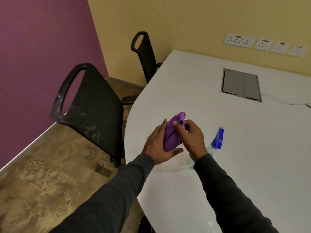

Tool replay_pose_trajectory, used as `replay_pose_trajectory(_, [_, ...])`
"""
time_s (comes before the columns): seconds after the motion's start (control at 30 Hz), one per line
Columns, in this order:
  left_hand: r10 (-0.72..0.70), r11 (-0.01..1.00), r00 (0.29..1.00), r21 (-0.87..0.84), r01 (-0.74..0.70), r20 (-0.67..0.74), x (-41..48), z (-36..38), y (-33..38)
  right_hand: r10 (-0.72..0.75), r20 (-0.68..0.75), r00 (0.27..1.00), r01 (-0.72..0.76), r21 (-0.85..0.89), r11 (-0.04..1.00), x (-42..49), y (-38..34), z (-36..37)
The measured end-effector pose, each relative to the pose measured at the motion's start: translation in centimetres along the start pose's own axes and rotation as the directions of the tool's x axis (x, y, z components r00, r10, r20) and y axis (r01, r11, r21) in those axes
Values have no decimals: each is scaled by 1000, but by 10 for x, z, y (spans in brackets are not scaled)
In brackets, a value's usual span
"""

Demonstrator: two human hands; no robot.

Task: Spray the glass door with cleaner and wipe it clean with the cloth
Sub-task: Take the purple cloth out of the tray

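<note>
A bunched purple cloth (171, 133) is held over the white table (218, 165) near its rounded left edge. My left hand (158, 145) cups the cloth from the left and below, thumb under it. My right hand (190, 137) pinches the cloth's upper right part with thumb and fingers. A clear spray bottle with a blue trigger head (218, 138) lies on the table just right of my right wrist, its body partly hidden behind that forearm. No glass door is in view.
Two black office chairs (90, 105) (144, 54) stand along the table's left side. A grey cable hatch (240, 84) is set into the tabletop, with a thin cable running right. Wall sockets (239, 40) line the yellow wall; a purple wall is at left.
</note>
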State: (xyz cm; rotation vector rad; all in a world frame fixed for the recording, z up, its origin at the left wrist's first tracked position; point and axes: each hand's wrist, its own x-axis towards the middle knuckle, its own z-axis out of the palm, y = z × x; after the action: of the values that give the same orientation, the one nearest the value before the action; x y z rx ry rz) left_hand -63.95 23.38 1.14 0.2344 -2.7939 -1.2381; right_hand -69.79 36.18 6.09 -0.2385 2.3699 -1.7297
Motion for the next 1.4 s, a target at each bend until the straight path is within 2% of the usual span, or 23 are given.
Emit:
replay_pose_trajectory(0.1, [18,994,995,-106,-29,-103,-32,-13,25,10,178,984,-28,101,995,-32,-32,-8])
replay_pose_trajectory(0.27, [-42,975,982,-221,0,-186,-97,-47,40,-37,437,899,-42,170,985,-79,-63,-9])
replay_pose_trajectory(0.4, [-156,959,939,-273,70,-308,-151,-75,33,-114,591,798,45,131,990,-111,-70,16])
replay_pose_trajectory(0.53, [-347,892,873,-407,195,-342,-198,-104,13,-209,714,668,177,121,977,-139,-73,57])
replay_pose_trajectory(0.63, [-453,838,803,-493,236,-387,-238,-132,-12,-308,695,649,296,142,945,-167,-82,99])
replay_pose_trajectory(0.73, [-550,729,741,-654,201,-385,-281,-162,-36,-287,703,650,203,204,958,-191,-91,149])
replay_pose_trajectory(0.87, [-716,534,577,-840,91,-393,-347,-209,-71,-154,765,626,-53,238,970,-222,-118,225])
replay_pose_trajectory(0.97, [-790,386,506,-922,-28,-346,-402,-249,-96,-73,800,595,-201,236,951,-251,-137,291])
replay_pose_trajectory(1.1, [-841,350,407,-932,-90,-356,-484,-300,-143,-2,827,563,-317,219,923,-305,-160,383])
replay_pose_trajectory(1.2, [-835,363,400,-925,-113,-376,-536,-327,-169,60,871,487,-373,145,916,-342,-173,439])
replay_pose_trajectory(1.27, [-820,422,376,-900,-110,-431,-572,-343,-185,92,908,408,-408,91,909,-373,-186,473])
replay_pose_trajectory(1.33, [-837,451,299,-887,-100,-459,-609,-356,-198,103,951,290,-431,34,902,-399,-201,504])
replay_pose_trajectory(1.4, [-858,450,206,-882,-141,-471,-644,-369,-213,40,990,133,-447,24,894,-423,-218,530])
